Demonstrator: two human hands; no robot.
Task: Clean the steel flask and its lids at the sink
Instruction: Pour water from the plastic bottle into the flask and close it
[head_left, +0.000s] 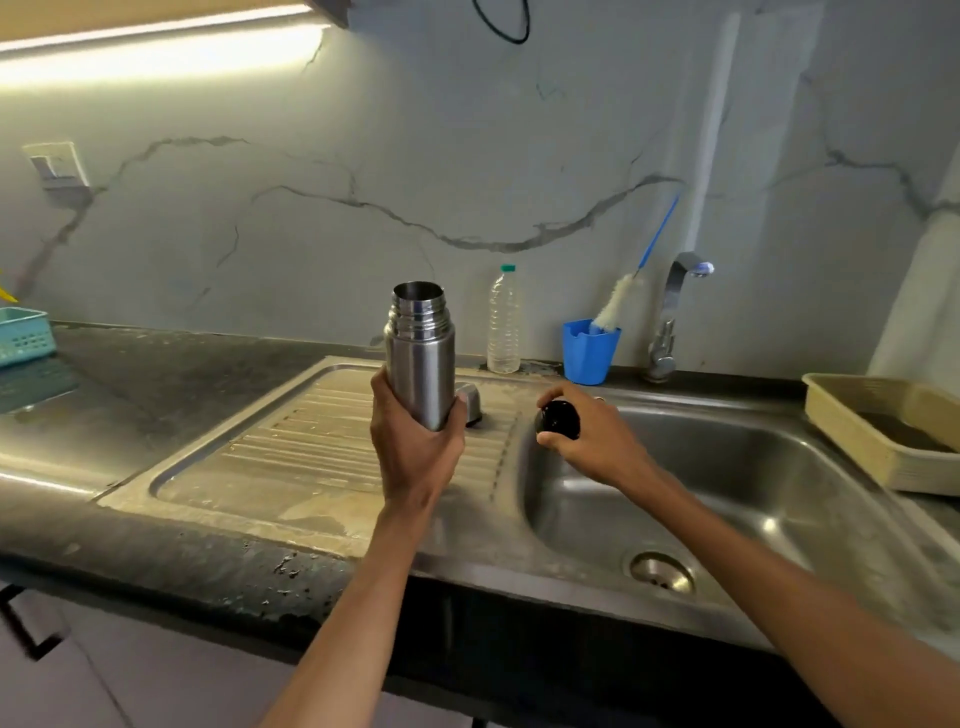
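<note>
While gripped, flask (420, 353) upright, mouth upward.

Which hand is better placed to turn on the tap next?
The right hand. It is over the sink edge, nearer the tap, though it grips the black lid and would need to drop it first. The left hand holds the flask upright over the drainboard, farther away.

flask (420, 358) silver | lid (560, 419) black | cup (589, 351) blue | basket (23, 335) teal | tray (878, 431) possibly beige | wall (467, 156) grey-veined white
</note>
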